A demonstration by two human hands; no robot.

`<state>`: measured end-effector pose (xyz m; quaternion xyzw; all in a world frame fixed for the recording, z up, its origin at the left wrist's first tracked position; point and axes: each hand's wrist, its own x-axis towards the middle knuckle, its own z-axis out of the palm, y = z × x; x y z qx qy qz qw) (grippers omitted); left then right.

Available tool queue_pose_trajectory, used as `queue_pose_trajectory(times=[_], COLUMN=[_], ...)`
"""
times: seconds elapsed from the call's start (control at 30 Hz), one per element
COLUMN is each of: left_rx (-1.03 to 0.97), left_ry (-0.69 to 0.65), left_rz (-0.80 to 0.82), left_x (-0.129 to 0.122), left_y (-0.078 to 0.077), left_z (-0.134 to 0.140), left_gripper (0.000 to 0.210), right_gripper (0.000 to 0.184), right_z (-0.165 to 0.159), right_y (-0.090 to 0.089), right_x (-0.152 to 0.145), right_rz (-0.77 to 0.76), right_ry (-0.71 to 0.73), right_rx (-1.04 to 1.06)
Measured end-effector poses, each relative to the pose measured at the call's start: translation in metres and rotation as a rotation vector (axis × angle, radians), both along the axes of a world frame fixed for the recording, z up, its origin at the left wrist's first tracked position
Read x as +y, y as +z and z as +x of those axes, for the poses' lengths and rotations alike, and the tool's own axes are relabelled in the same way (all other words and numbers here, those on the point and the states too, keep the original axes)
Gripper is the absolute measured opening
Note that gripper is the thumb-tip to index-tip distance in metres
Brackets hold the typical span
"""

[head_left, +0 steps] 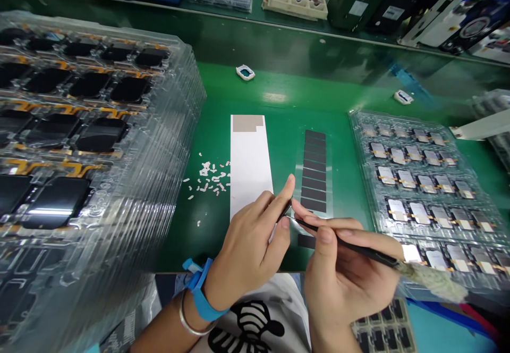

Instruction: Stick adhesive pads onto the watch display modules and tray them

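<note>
My left hand, with a blue band at the wrist, pinches a small dark flat piece between thumb and fingers. Most of that piece is hidden by the fingers. My right hand grips black tweezers, whose rear end is wrapped in pale, worn material. The tweezer tips meet the edge of the dark piece. Under the left hand lies a white sheet with a grey-beige patch at its top. Beside it, a clear sheet carries a column of dark rectangular strips.
A tall stack of clear trays with black screens rises at left. Another tray holds silvery parts at right. White scraps litter the green table. Two small white-rimmed parts lie farther back, below a shelf with boxes and trays.
</note>
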<state>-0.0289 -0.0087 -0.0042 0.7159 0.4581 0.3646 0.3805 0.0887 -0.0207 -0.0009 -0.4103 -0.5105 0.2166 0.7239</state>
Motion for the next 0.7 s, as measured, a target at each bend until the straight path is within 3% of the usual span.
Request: queue_pose_trajectory(times=[0.7], left_rx=[-0.024], left_ry=[-0.002], left_rz=[-0.058], left_x=[0.0003], left_y=[0.0017], left_z=[0.0009], left_gripper=[0.053], right_gripper=[0.022], right_z=[-0.0069], right_y=[0.0024], right_x=[0.0022], right_rz=[-0.068], right_ry=[-0.060], right_rx=[0.067])
